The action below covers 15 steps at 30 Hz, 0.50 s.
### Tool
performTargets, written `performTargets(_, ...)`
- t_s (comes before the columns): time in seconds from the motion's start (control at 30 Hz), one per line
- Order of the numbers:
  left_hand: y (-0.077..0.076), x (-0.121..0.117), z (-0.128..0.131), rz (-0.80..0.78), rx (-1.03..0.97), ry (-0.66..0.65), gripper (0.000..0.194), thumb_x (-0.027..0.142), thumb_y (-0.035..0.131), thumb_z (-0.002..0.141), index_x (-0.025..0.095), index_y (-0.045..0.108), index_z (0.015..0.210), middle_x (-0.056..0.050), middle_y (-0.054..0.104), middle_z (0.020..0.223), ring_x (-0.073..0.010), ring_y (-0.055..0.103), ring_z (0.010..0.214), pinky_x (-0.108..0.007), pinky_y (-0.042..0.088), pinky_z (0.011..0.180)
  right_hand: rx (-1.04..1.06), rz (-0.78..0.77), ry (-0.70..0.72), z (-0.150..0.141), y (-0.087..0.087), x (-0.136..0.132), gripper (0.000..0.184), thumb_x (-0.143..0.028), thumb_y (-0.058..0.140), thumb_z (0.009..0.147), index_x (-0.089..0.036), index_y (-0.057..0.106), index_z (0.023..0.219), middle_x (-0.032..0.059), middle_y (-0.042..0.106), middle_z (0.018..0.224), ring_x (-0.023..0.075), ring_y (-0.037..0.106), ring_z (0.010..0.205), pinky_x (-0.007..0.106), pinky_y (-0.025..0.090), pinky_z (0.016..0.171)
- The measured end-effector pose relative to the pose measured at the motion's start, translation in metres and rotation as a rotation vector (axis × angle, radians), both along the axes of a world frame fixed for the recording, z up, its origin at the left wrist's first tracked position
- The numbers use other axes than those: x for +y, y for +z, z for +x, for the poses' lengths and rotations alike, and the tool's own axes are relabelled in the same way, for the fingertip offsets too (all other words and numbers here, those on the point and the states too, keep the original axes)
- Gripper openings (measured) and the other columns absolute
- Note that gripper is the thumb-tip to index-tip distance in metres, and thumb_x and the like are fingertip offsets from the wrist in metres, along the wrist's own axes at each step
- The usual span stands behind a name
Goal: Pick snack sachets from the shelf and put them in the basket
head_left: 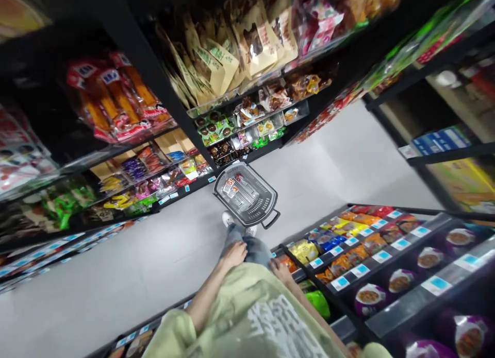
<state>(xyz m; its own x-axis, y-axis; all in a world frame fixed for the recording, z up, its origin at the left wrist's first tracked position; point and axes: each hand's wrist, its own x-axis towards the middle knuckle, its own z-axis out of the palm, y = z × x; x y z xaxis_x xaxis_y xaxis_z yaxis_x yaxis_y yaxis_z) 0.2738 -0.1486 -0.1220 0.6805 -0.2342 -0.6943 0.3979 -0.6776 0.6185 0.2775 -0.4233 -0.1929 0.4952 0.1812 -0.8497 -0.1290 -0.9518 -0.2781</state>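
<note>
My left hand (235, 254) hangs in front of my left thigh, beside the blue jeans (251, 250). Its fingers look loosely curled, and I see nothing in them. Close to the shelf on the right is my right hand (281, 269), small and dim, with its fingers partly hidden. On the floor just beyond my white shoes (227, 220) stands a grey shopping basket (266, 185). Its handle (271, 220) sticks out towards me on the right. A few small packs with red and white labels (231, 187) lie inside it. Neither hand touches the basket.
Dark shelves ahead hold brown paper bags (251, 33), red sausage packs (116, 98) and many small snacks. On the right, a low shelf carries yellow packets (305, 251) and purple tubs (370, 299) behind price tags. Pale floor (174, 244) runs along the aisle.
</note>
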Motion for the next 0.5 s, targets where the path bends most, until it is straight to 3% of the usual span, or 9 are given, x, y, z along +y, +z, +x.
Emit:
performTargets(0.13,-0.049,0.041,0.044,0.037,-0.013,-0.002,0.027,0.020,0.049,0.090,0.016,0.066,0.111,-0.014,0.067,0.120,-0.0259,0.060,0.115,-0.039,0.044,0.104,-0.021,0.037,-0.055,0.005,-0.003,-0.006,0.058,-0.043,0.028,0.095,-0.015,0.051,0.141,0.0116,0.053,0.145,0.0243,0.045,0.138,0.036,0.031,0.116)
performTargets(0.23,-0.083,0.077,0.073,0.077,-0.025,0.050,0.025,0.015,0.050,0.088,0.016,0.068,0.105,-0.012,0.070,0.113,-0.0240,0.063,0.110,-0.036,0.046,0.101,0.025,0.152,-0.044,0.010,-0.015,-0.002,0.060,-0.044,0.025,0.096,-0.014,0.056,0.138,0.0100,0.055,0.144,0.0216,0.043,0.139,0.035,0.029,0.118)
performTargets(0.33,-0.115,0.107,0.097,0.145,-0.039,0.130,0.029,0.012,0.047,0.089,0.016,0.068,0.107,-0.011,0.070,0.112,-0.0223,0.064,0.107,-0.035,0.047,0.100,0.129,0.249,0.040,0.014,-0.030,0.005,0.055,-0.043,0.030,0.095,-0.017,0.064,0.130,0.0090,0.056,0.143,0.0232,0.039,0.142,0.040,0.026,0.120)
performTargets(0.5,-0.168,0.127,0.125,0.250,-0.044,0.232,0.035,0.008,0.043,0.089,0.016,0.064,0.116,-0.011,0.065,0.122,-0.0208,0.060,0.114,-0.034,0.044,0.105,0.244,0.262,0.097,0.048,-0.038,0.002,0.051,-0.040,0.033,0.092,-0.022,0.066,0.128,0.0065,0.055,0.143,0.0257,0.037,0.143,0.049,0.021,0.122)
